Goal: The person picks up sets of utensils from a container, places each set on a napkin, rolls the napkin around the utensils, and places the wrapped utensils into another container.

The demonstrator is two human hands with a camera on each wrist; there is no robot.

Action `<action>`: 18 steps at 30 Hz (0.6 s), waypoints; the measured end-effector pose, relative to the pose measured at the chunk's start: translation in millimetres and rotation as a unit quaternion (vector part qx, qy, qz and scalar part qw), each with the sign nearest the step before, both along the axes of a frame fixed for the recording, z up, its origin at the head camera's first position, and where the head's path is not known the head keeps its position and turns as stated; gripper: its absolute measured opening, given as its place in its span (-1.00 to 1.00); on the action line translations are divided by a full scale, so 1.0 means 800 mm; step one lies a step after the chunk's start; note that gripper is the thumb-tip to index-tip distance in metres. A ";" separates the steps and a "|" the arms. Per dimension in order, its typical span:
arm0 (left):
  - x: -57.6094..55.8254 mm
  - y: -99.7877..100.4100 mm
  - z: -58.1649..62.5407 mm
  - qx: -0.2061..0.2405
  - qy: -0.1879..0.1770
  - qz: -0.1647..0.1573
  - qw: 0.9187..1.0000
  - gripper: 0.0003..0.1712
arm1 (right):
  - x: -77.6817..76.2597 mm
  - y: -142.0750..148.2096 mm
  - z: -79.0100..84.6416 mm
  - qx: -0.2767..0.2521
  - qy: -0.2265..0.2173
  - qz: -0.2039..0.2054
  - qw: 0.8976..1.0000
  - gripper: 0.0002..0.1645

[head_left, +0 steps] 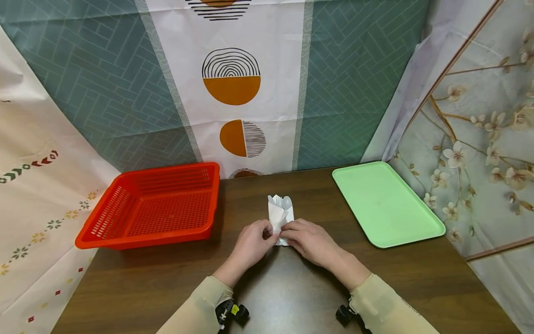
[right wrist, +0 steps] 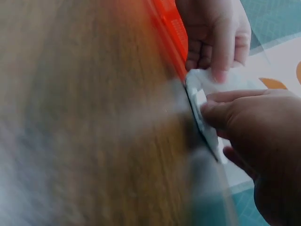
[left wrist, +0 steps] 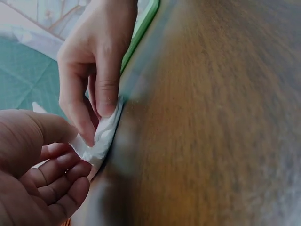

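Observation:
A white paper napkin (head_left: 277, 217) lies on the table in front of me, folded around plastic cutlery. The pale bowl of a spoon (head_left: 287, 202) sticks out at its far end, and the tip of another utensil (head_left: 270, 199) shows beside it; its kind is unclear. My left hand (head_left: 251, 242) pinches the napkin's near left part between thumb and fingers. From the other side my right hand (head_left: 309, 241) pinches the napkin's near right part. In the left wrist view, the crumpled napkin edge (left wrist: 104, 136) runs between both hands. The utensils' handles are hidden.
At the left stands a red plastic basket (head_left: 210, 204) with perforated walls. A light green tray (head_left: 388, 204) lies at the right. Patterned cloth (head_left: 250, 139) hangs along the table's back edge, with more cloth on both sides. The table (head_left: 292, 297) is dark wood.

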State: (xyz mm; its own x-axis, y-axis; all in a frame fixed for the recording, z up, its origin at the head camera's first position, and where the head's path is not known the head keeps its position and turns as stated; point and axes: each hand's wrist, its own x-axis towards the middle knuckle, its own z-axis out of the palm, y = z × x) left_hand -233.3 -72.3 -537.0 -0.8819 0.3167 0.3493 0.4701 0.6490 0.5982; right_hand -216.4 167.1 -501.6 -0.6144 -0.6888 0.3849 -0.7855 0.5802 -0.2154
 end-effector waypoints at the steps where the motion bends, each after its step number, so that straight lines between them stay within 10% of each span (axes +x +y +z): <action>1: 0.004 0.001 0.008 -0.002 -0.001 -0.004 1.000 -0.73 | -0.001 0.000 0.000 -0.004 -0.008 -0.004 1.000 -0.75; 8: 0.030 0.012 0.061 -0.038 -0.027 0.005 0.999 -0.76 | -0.006 0.005 -0.006 -0.030 0.003 -0.022 0.999 -0.84; 18: 0.030 0.019 0.061 -0.068 -0.027 0.019 0.997 -0.79 | 0.005 0.011 -0.002 -0.025 0.010 -0.051 0.998 -0.79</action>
State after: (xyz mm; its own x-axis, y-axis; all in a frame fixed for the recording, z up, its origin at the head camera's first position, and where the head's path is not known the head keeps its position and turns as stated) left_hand -209.2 -57.4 -488.3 -0.9107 0.3236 0.2566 0.4126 0.7430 0.5270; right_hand -212.5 175.7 -503.1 -0.6725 -0.6023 0.4301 -0.7269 0.6468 -0.2307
